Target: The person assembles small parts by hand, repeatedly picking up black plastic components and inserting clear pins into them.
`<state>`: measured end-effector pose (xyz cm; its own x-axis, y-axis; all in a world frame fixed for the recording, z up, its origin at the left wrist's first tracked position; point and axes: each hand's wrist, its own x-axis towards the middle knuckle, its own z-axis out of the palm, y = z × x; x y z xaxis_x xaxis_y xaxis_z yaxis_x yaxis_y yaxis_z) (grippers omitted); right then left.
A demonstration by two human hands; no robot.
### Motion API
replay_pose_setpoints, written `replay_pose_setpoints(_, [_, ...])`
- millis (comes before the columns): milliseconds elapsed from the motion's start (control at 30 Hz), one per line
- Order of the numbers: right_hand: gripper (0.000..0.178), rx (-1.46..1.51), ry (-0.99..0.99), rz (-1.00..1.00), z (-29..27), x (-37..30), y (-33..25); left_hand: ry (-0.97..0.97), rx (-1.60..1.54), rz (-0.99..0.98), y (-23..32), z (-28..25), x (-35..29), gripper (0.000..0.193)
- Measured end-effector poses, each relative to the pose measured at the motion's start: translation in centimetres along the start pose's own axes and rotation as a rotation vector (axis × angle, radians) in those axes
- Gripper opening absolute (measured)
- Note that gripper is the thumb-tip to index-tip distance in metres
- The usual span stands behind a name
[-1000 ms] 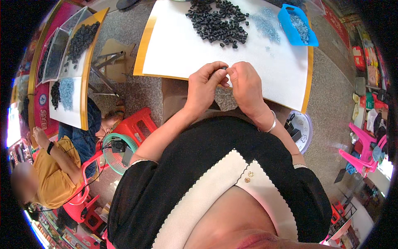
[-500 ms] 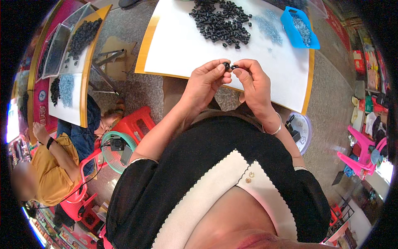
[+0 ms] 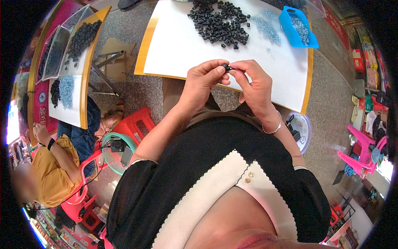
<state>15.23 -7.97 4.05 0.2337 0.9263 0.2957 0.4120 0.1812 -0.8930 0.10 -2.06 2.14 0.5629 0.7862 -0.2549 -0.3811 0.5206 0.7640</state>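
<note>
Above the surface (image 3: 174,52), your left hand (image 3: 203,78) and right hand (image 3: 256,83) pinch one small black part (image 3: 226,67), probably light, stiff, slippery, best held by its sides

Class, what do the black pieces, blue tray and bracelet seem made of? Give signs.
Black pieces: probably moulded plastic, fairly matte; small, near-identical shapes.
Blue tray: likely smooth plastic; even colour, thin walls.
Bracelet: perhaps polished metal; pale, shiny band, too small to be sure.
</note>
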Motion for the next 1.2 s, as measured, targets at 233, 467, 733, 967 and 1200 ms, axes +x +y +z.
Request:
replay_pose_setpoints(233, [0.014,-0.111,-0.037,-0.163,-0.2,0.4,-0.1,0.013,0.168,0.035,0.0,-0.2,0.1,0.024])
replay_pose_setpoints(467, [0.019,-0.183,-0.061,-0.299,-0.1,0.8,0.4,-0.066,-0.030,-0.012,-0.8,-0.9,0.6,0.023])
replay_pose_setpoints(733, [0.019,-0.342,-0.112,-0.404,-0.8,0.8,0.6,-0.035,0.244,0.010,-0.1,0.0,0.6,0.025])
replay_pose_setpoints(967, [0.015,-0.067,-0.176,-0.124,-1.1,0.5,0.6,-0.083,0.199,-0.120,-0.3,-0.7,0.9,0.028])
replay_pose_setpoints(1200, [0.014,-0.051,-0.111,-0.041,-1.9,0.6,-0.1,-0.160,0.059,-0.188,0.2,-0.7,1.3,0.027])
